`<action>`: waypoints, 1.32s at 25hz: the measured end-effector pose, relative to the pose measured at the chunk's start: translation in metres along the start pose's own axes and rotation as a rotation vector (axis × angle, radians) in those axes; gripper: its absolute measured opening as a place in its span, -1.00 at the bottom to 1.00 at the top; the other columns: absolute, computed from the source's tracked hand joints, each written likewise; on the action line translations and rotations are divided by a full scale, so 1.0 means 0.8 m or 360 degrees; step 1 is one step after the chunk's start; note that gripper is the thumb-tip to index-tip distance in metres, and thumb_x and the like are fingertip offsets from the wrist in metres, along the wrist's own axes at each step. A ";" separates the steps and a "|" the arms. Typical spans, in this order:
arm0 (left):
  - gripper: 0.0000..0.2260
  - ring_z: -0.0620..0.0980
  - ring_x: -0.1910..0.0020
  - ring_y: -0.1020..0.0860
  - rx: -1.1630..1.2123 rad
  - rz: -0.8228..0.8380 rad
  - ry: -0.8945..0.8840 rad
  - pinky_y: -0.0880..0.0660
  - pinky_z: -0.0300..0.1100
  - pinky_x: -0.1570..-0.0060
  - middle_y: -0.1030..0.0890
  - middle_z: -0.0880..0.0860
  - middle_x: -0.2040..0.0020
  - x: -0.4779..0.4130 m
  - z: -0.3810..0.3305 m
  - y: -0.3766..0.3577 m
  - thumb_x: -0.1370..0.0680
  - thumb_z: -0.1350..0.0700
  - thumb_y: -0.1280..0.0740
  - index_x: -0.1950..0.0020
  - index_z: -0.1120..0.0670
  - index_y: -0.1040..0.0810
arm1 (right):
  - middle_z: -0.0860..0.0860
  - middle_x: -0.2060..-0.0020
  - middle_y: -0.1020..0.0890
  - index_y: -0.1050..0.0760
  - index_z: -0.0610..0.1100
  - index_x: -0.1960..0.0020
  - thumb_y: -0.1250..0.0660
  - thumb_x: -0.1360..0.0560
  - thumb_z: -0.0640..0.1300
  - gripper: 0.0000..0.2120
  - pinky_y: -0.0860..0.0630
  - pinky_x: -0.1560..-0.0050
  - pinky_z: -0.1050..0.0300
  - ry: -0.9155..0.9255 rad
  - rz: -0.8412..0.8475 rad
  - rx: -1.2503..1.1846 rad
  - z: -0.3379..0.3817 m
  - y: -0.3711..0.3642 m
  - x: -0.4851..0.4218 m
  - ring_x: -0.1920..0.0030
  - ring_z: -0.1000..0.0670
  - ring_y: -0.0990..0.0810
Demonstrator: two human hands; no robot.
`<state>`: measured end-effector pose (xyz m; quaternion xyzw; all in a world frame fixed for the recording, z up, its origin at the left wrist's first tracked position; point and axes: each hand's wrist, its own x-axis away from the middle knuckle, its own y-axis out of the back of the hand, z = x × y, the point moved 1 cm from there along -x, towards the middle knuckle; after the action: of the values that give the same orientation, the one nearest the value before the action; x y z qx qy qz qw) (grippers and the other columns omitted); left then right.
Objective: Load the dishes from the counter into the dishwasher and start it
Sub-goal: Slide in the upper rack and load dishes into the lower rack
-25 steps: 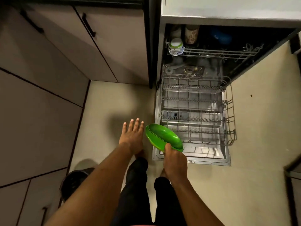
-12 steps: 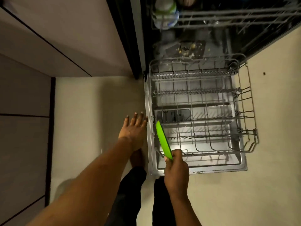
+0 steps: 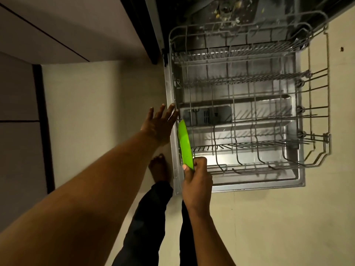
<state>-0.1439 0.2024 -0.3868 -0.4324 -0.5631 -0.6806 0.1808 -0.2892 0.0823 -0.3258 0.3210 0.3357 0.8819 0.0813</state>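
My right hand grips the near rim of a green plate, held on edge at the front left corner of the pulled-out lower rack. The wire rack holds no dishes and rests over the open dishwasher door. My left hand is open with fingers spread, its fingertips at the rack's left rim just beyond the plate. The dishwasher tub at the top edge shows food bits on its floor.
Beige cabinet fronts run along the left and top left. The pale floor spreads to the right and below the door. My bare foot and dark trouser legs stand just left of the door's front corner.
The view has dropped closer to the rack. The green plate turned from flat to on edge and lowered at the rack's left side. My left hand reached forward to the rack's rim.
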 end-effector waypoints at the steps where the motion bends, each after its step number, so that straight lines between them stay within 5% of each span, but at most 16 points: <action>1: -0.22 0.15 -0.57 0.27 -0.0042 0.0015 -0.0018 0.20 0.20 -0.49 0.33 0.07 -0.58 -0.004 0.001 0.001 -0.60 0.15 -0.19 -0.58 0.01 0.34 | -0.13 0.20 -0.64 -0.43 -0.21 -0.05 -0.32 -0.57 -0.13 -0.84 -0.27 0.28 0.17 -0.0003 -0.0008 -0.0011 0.002 -0.002 -0.004 0.20 -0.20 -0.59; 10: -0.28 0.13 -0.57 0.28 -0.0164 0.0153 -0.0055 0.23 0.21 -0.48 0.35 0.07 -0.58 -0.019 0.002 -0.001 -0.63 0.10 -0.15 -0.59 0.02 0.31 | -0.11 0.23 -0.63 -0.44 -0.22 -0.03 -0.34 -0.55 -0.16 -0.86 -0.33 0.29 0.19 -0.0020 -0.0015 0.0009 0.007 -0.015 -0.017 0.23 -0.16 -0.58; 15: -0.25 0.13 -0.57 0.25 -0.0208 0.0260 -0.0046 0.23 0.21 -0.51 0.29 0.10 -0.59 -0.026 -0.004 0.014 -0.62 0.06 -0.22 -0.60 0.07 0.26 | 0.06 0.23 -0.54 -0.43 -0.22 -0.02 -0.33 -0.56 -0.17 -0.86 -0.32 0.37 0.49 -0.0068 -0.0010 -0.0087 -0.005 -0.002 -0.028 0.33 0.18 -0.45; 20: -0.22 0.14 -0.58 0.23 -0.0257 0.0314 -0.0031 0.24 0.20 -0.50 0.26 0.12 -0.60 -0.027 -0.008 0.022 -0.60 0.03 -0.26 -0.61 0.08 0.22 | 0.07 0.28 -0.53 -0.43 -0.24 0.00 -0.34 -0.55 -0.17 -0.85 -0.29 0.37 0.52 -0.0023 -0.0030 -0.0097 0.001 -0.003 -0.024 0.35 0.08 -0.43; 27: -0.27 0.15 -0.58 0.22 -0.0317 0.0366 -0.0021 0.22 0.21 -0.50 0.24 0.14 -0.60 -0.027 -0.012 0.028 -0.62 0.01 -0.21 -0.60 0.12 0.22 | -0.20 0.10 -0.64 -0.42 -0.25 -0.12 -0.29 -0.58 -0.18 -0.82 -0.26 0.25 0.15 -0.0112 0.0092 0.0218 0.004 0.001 -0.065 0.07 -0.25 -0.60; 33: -0.21 0.15 -0.58 0.23 -0.0359 0.0391 -0.0027 0.23 0.21 -0.50 0.25 0.16 -0.60 -0.027 -0.014 0.029 -0.61 0.00 -0.25 -0.59 0.13 0.25 | -0.23 -0.06 -0.58 -0.42 -0.21 -0.26 -0.23 -0.61 -0.12 -0.73 -0.41 0.04 0.03 -0.0154 0.0326 0.0495 0.012 -0.010 -0.093 -0.10 -0.24 -0.53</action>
<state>-0.1189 0.1802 -0.3894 -0.5213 -0.4274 -0.7086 0.2084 -0.2255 0.0671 -0.3634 0.4043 0.4293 0.8065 -0.0433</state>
